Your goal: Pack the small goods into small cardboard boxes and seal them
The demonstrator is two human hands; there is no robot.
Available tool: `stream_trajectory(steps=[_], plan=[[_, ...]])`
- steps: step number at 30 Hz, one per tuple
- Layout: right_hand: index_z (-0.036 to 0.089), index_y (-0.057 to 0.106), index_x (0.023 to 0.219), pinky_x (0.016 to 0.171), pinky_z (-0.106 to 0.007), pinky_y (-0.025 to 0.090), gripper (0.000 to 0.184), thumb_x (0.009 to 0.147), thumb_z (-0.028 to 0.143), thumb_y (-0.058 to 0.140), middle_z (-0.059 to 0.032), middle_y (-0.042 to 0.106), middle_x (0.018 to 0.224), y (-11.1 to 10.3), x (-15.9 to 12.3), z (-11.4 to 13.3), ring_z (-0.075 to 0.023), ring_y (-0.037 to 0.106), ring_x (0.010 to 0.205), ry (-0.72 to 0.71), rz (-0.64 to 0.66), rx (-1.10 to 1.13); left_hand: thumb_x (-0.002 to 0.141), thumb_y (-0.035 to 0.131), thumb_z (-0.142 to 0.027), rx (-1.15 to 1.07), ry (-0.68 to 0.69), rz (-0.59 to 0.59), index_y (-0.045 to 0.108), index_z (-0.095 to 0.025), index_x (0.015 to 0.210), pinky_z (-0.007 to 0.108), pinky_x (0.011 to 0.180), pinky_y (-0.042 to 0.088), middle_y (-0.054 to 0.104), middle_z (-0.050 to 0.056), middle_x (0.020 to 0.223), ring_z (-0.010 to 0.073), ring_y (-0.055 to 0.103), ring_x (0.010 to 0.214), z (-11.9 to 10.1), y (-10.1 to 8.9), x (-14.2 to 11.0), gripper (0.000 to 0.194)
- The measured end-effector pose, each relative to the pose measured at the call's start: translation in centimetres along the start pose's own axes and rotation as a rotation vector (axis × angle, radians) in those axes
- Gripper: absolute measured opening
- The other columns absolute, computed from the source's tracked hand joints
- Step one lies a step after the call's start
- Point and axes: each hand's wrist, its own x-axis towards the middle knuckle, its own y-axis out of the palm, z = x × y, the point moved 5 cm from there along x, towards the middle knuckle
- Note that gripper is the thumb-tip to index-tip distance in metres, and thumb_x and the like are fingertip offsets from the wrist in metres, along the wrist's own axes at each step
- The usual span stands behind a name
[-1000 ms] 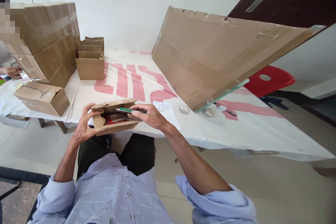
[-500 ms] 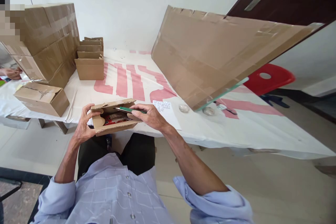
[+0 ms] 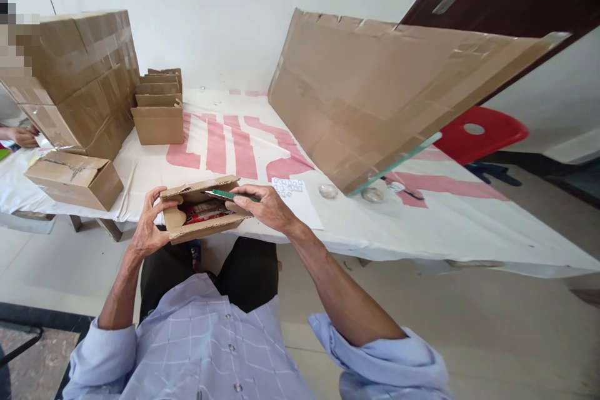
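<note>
A small open cardboard box (image 3: 199, 229) is held at the table's near edge, above my lap. My left hand (image 3: 149, 228) grips its left end, thumb pressed on the side flap. A red packet (image 3: 204, 212) lies inside the box. My right hand (image 3: 265, 204) pinches a thin green and white strip (image 3: 225, 195) and holds it over the box's opening, under the raised lid flap.
The white table cover with red letters (image 3: 234, 150) carries a stack of small folded boxes (image 3: 158, 106), a closed box (image 3: 75, 178), large taped cartons (image 3: 84, 75) and a leaning flattened carton (image 3: 375, 94). A sticker sheet (image 3: 293, 190) lies right of my hand. Another person's hand (image 3: 19, 135) shows at far left. A red stool (image 3: 478, 134) stands behind.
Hands and box stay nearly still; the view has shifted slightly, so everything sits a little lower left in the frame.
</note>
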Motion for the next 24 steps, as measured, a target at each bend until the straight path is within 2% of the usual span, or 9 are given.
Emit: stream_trajectory(steps=[7, 14, 21, 24], plan=[[0.02, 0.088, 0.101, 0.087, -0.04, 0.06, 0.04, 0.091, 0.058, 0.078, -0.0061, 0.082, 0.098, -0.1, 0.1, 0.0, -0.0263, 0.074, 0.093, -0.001, -0.005, 0.008, 0.079, 0.097, -0.067, 0.032, -0.018, 0.008, 0.08, -0.028, 0.129, 0.069, 0.133, 0.046, 0.054, 0.016, 0.162, 0.0423, 0.054, 0.154, -0.1, 0.1, 0.2, 0.065], [0.019, 0.088, 0.103, 0.084, -0.039, 0.057, 0.042, 0.092, 0.057, 0.075, -0.0049, 0.079, 0.093, -0.3, 0.3, 0.2, -0.0229, 0.07, 0.086, 0.017, 0.023, -0.019, 0.084, 0.092, -0.07, 0.02, -0.011, 0.028, 0.08, -0.027, 0.131, 0.068, 0.134, 0.043, 0.052, 0.017, 0.163, 0.0418, 0.053, 0.156, -0.1, 0.2, 0.4, 0.064], [0.019, 0.087, 0.102, 0.077, -0.038, 0.054, 0.044, 0.093, 0.061, 0.076, -0.0051, 0.075, 0.089, -0.9, 1.1, 1.1, -0.0219, 0.066, 0.081, 0.004, 0.041, -0.042, 0.084, 0.093, -0.067, 0.008, -0.042, 0.046, 0.081, -0.028, 0.131, 0.067, 0.138, 0.039, 0.051, 0.015, 0.166, 0.0427, 0.048, 0.161, -0.2, 0.3, 0.5, 0.062], [0.019, 0.087, 0.102, 0.076, -0.038, 0.054, 0.044, 0.092, 0.061, 0.076, -0.0069, 0.078, 0.095, -1.0, 1.8, 1.9, -0.0226, 0.066, 0.083, -0.013, 0.027, -0.037, 0.082, 0.094, -0.067, -0.008, -0.078, 0.04, 0.082, -0.028, 0.131, 0.068, 0.139, 0.037, 0.049, 0.015, 0.168, 0.0436, 0.046, 0.163, -0.1, 0.4, 0.4, 0.064]])
